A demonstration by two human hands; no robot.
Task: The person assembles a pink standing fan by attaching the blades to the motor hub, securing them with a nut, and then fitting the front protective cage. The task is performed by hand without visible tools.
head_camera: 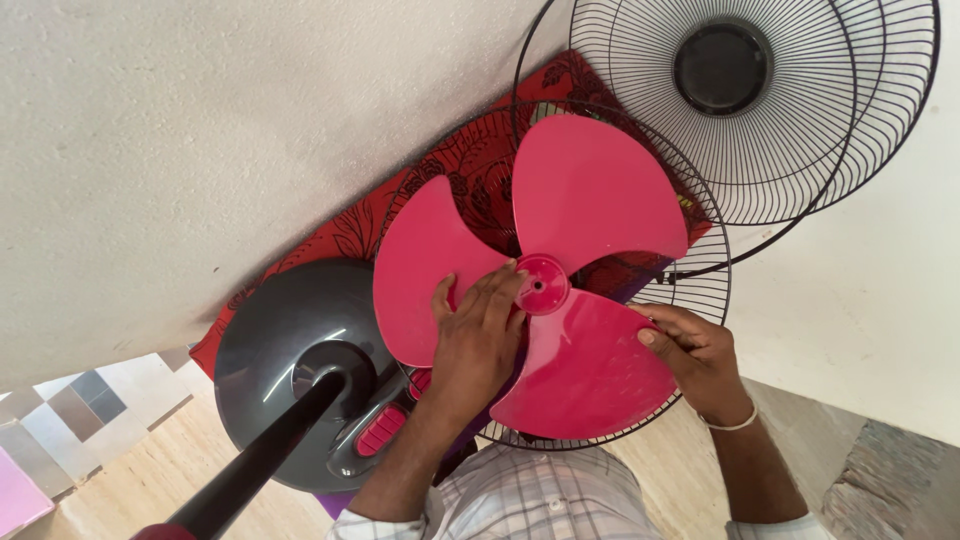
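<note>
A pink three-bladed fan blade (590,190) sits inside a black wire rear grille (700,285), with its round hub (543,285) at the middle. My left hand (475,335) lies flat on the left blade, fingertips next to the hub. At the outer edge of the lower right blade, my right hand (695,355) pinches the blade's rim and wears a thin white bracelet. The fan's motor is hidden under the blade.
A second black wire grille (800,130) with a dark round centre cap leans at the top right. The fan's round dark base (275,345) and black pole (255,465) lie at lower left, on a red patterned cloth (350,235). Pale wall behind.
</note>
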